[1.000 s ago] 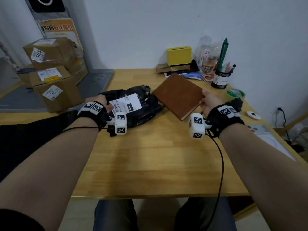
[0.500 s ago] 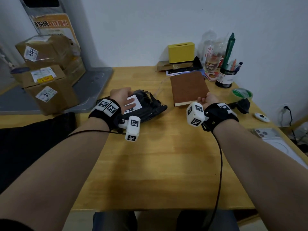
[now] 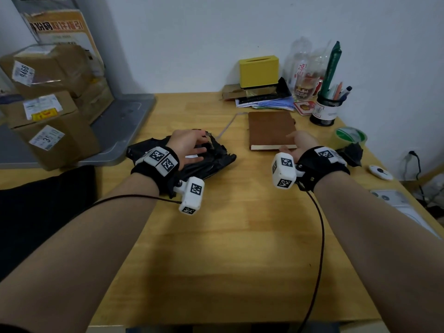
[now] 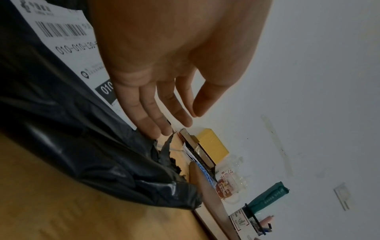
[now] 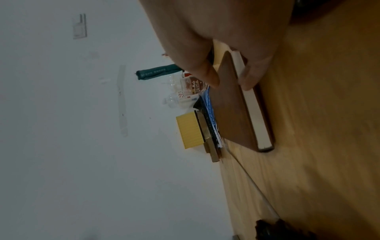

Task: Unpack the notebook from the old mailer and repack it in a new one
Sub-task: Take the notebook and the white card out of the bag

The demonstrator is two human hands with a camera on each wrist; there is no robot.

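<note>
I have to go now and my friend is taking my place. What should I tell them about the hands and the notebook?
Left hand: open, fingers straight, over the crumpled old black mailer and its white label.
Right hand: pinching the near edge of the brown notebook, which lies flat on the wooden table, right of the mailer.
Done: the notebook is out of the old mailer.
Left: put it in a new mailer. I cannot make one out in these views.
</note>
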